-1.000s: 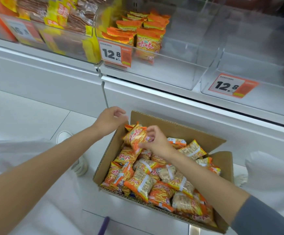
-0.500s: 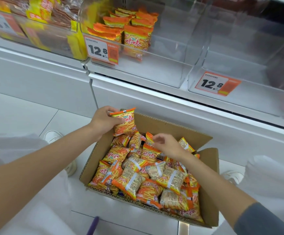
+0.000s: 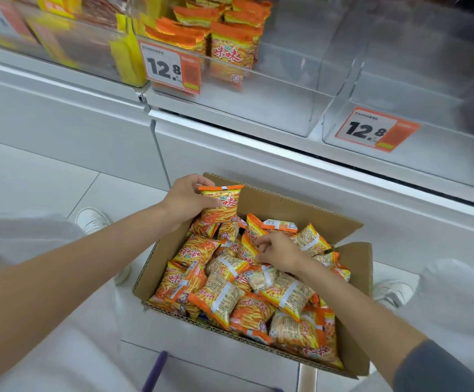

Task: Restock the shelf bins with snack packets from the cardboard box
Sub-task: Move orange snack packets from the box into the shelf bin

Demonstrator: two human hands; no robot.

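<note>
An open cardboard box [image 3: 292,206] on the floor holds several orange snack packets [image 3: 224,298]. My left hand [image 3: 186,198] grips one orange packet [image 3: 221,205] upright above the box's far left corner. Down in the middle of the box, my right hand [image 3: 279,250] has curled fingers pinching a packet [image 3: 248,246] in the pile. Above, a clear shelf bin [image 3: 272,108] with a 12.8 price tag [image 3: 170,67] holds several of the same packets [image 3: 231,49] at its back left.
A second clear bin [image 3: 399,80] with a 12.8 tag [image 3: 375,130] stands to the right, with nothing visible inside. A bin of yellow packets [image 3: 88,32] is at the left. White shoes [image 3: 93,220] and white trousers flank the box. A purple object [image 3: 155,372] lies near the bottom edge.
My right hand passed an orange packet to my left hand, which now holds it upright. The right hand went back down into the pile. The view shifted so the shelf looks nearer.
</note>
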